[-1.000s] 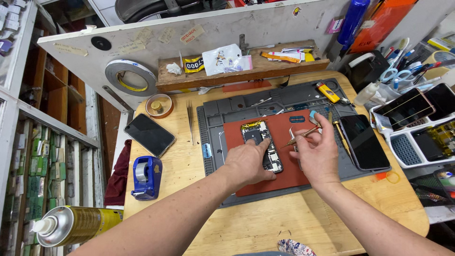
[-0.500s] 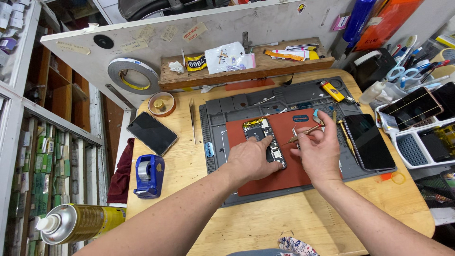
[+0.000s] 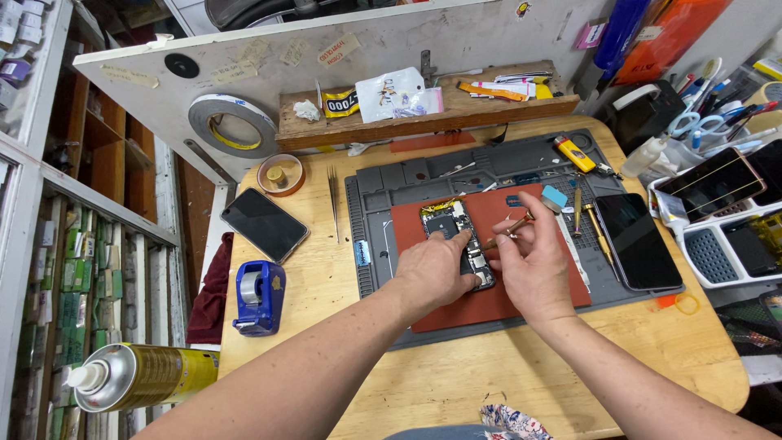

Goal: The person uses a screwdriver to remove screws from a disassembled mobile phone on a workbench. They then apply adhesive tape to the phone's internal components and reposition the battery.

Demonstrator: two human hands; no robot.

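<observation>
Opened black phone [image 3: 453,228] on red mat [image 3: 521,293] is pinned by left hand [image 3: 432,269].
Brown-handled screwdriver [image 3: 507,232] is grasped by right hand [image 3: 533,261]; a slipped tip could scratch components.

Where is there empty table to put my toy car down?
Bare wood lies along the near edge of the table, below the grey mat, and between the blue tape dispenser and the mat. It is crowded around the opened phone under both hands, and at the right-side trays.
</observation>
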